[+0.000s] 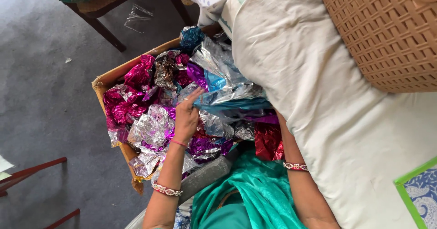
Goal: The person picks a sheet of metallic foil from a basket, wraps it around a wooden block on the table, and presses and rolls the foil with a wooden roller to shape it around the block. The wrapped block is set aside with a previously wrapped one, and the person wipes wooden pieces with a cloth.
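Our left fingers [195, 95] pinched the edge of a blue foil sheet [236, 102], which stretched away to their right. Our right hand [276, 119] lay buried under it, grip unseen. Crumpled foils [145, 119] filled the cardboard box [109, 79] below.

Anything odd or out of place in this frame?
A scrap of clear plastic lies loose on the grey floor near the chair leg, away from the box of crumpled foil. The left hand pinches a blue foil sheet; the right hand is hidden under the foil.
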